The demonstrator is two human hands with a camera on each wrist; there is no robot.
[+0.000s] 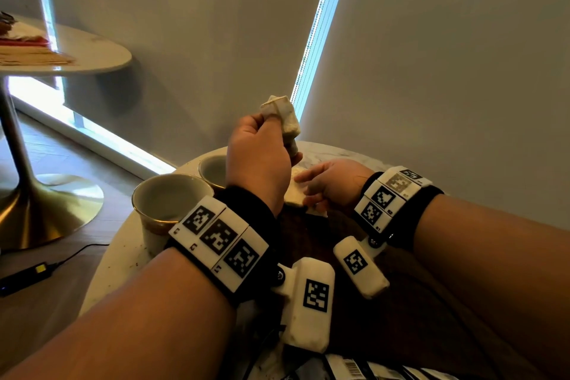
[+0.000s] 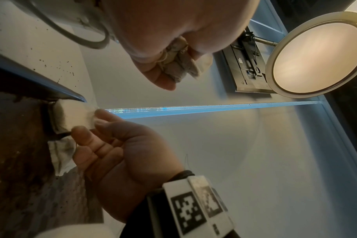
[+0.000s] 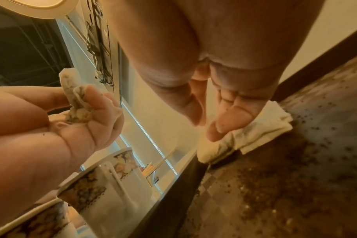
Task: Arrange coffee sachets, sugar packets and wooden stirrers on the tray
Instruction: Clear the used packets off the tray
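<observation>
A crumpled, stained paper sachet (image 1: 282, 119) is being gripped in the left hand (image 1: 259, 160), whose fingers are curled round it, and is being held up above the desk (image 1: 327, 153). Lower down, at 3 o'clock from that hand, a flat pale packet (image 2: 72, 115) is being pinched at its edge between thumb and fingertips of the right hand (image 1: 331, 183); the other fingers of that hand are being kept loosely straight. The packet is lying at the far edge of a dark tray (image 3: 275, 185) that is strewn with brown granules, with a second pale packet (image 2: 60, 155) just beside it. Two patterned cups (image 1: 172, 203) are being left standing on the round desk at 9 o'clock from the tray.
</observation>
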